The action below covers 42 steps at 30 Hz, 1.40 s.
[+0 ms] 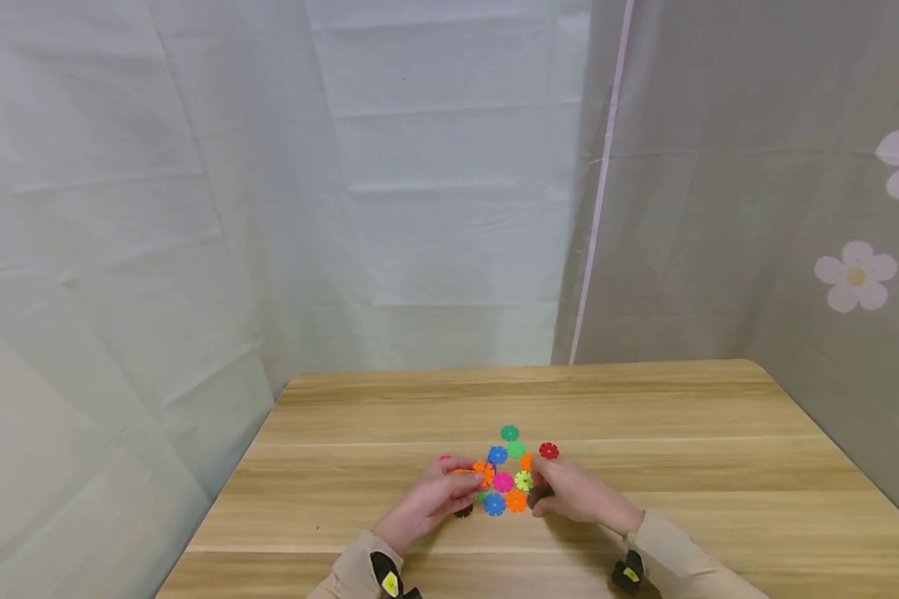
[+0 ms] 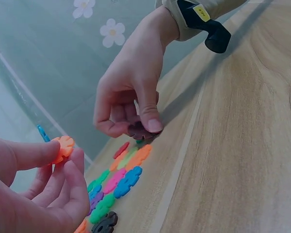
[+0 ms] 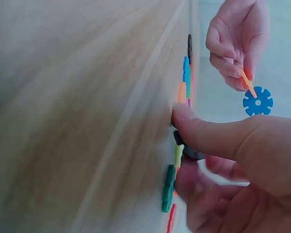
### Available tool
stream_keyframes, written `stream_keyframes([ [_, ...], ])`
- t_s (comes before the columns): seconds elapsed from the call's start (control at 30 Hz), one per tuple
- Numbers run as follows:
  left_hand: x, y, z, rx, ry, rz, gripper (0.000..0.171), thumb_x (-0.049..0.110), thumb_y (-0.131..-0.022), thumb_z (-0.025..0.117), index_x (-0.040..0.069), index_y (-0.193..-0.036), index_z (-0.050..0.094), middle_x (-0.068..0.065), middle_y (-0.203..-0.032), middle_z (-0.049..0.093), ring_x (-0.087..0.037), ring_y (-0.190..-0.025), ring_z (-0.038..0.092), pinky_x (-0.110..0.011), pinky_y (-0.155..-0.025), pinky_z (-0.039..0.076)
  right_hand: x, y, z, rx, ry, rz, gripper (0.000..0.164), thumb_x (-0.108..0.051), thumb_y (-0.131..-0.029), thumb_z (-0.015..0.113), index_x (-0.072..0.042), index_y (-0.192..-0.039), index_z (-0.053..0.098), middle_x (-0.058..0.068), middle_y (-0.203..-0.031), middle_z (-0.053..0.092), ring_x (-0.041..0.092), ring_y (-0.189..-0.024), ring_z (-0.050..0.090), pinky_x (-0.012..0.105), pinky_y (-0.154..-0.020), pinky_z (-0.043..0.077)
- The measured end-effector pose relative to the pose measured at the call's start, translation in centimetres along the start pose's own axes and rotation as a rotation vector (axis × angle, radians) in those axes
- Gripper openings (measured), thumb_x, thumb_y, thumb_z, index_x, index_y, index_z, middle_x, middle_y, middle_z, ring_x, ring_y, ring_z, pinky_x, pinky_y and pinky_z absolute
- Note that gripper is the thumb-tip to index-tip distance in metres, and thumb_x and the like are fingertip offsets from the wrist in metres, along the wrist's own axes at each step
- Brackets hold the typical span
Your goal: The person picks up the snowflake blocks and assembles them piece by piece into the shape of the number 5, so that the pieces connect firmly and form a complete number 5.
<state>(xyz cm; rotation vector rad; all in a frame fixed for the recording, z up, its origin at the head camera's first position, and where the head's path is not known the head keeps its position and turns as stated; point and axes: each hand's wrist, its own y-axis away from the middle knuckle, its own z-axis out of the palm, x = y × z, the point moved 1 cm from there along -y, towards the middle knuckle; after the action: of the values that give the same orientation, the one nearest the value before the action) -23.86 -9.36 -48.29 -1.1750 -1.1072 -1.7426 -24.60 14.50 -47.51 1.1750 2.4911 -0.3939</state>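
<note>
My left hand (image 1: 436, 494) pinches an orange notched plastic disc (image 2: 64, 147) between thumb and fingertips, raised over the table. A blue notched disc (image 3: 258, 101) is joined to it, slotted crosswise at its edge. On the other side, my right hand (image 1: 580, 492) reaches down and pinches a black notched disc (image 2: 141, 130) close over the tabletop, beside the loose discs. In the right wrist view, thumb and fingers hide much of that black disc. Among the discs lying between the hands are a pink one (image 1: 503, 482), another blue one (image 1: 494, 504) and another orange one (image 1: 516, 501).
Several more discs lie on the wooden table (image 1: 360, 416), including a dark green one (image 1: 509, 433), a red one (image 1: 548, 450) and a black one (image 2: 105, 223) by the left hand. Pale curtains (image 1: 449, 208) hang behind the table's far edge.
</note>
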Motion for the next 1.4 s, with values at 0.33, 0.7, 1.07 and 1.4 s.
stream_keyframes([
  [0.33, -0.3, -0.1, 0.3, -0.022, 0.040, -0.007, 0.043, 0.005, -0.093, 0.060, -0.012, -0.129, 0.042, -0.003, -0.093, 0.065, -0.010, -0.085, 0.066, -0.020, -0.074, 0.052, -0.1, -0.6, 0.2, 0.067, -0.179, -0.074, 0.014, -0.005, -0.087, 0.069, -0.013, -0.088, 0.058, -0.010, -0.076, 0.060, -0.003, -0.066, 0.049, 0.017, -0.060, 0.046],
  [0.7, -0.5, -0.3, 0.5, -0.038, 0.062, -0.022, 0.034, 0.010, -0.095, 0.060, -0.008, -0.121, 0.046, -0.003, -0.095, 0.064, -0.010, -0.087, 0.067, -0.022, -0.080, 0.054, -0.9, -1.0, 0.4, 0.163, -0.245, -0.090, 0.011, -0.004, -0.089, 0.065, -0.014, -0.094, 0.062, -0.007, -0.083, 0.065, -0.003, -0.072, 0.054, 0.017, -0.063, 0.051],
  [1.07, -0.9, -0.6, 0.7, -0.056, 0.048, -0.024, 0.022, 0.014, -0.095, 0.060, -0.001, -0.111, 0.056, 0.000, -0.088, 0.067, -0.009, -0.082, 0.066, -0.019, -0.076, 0.053, -1.8, -1.5, 0.4, 0.256, -0.251, -0.130, 0.013, -0.004, -0.089, 0.066, -0.015, -0.095, 0.064, -0.006, -0.085, 0.066, -0.002, -0.073, 0.055, 0.017, -0.059, 0.049],
  [1.4, -0.8, -0.5, 1.0, -0.043, 0.028, -0.021, 0.020, 0.015, -0.094, 0.062, 0.001, -0.108, 0.056, 0.003, -0.077, 0.068, -0.007, -0.074, 0.066, -0.017, -0.070, 0.053, -2.2, -1.5, 0.6, 0.332, -0.230, -0.212, 0.015, 0.000, -0.085, 0.069, -0.013, -0.091, 0.065, -0.005, -0.083, 0.064, -0.003, -0.070, 0.052, 0.016, -0.058, 0.050],
])
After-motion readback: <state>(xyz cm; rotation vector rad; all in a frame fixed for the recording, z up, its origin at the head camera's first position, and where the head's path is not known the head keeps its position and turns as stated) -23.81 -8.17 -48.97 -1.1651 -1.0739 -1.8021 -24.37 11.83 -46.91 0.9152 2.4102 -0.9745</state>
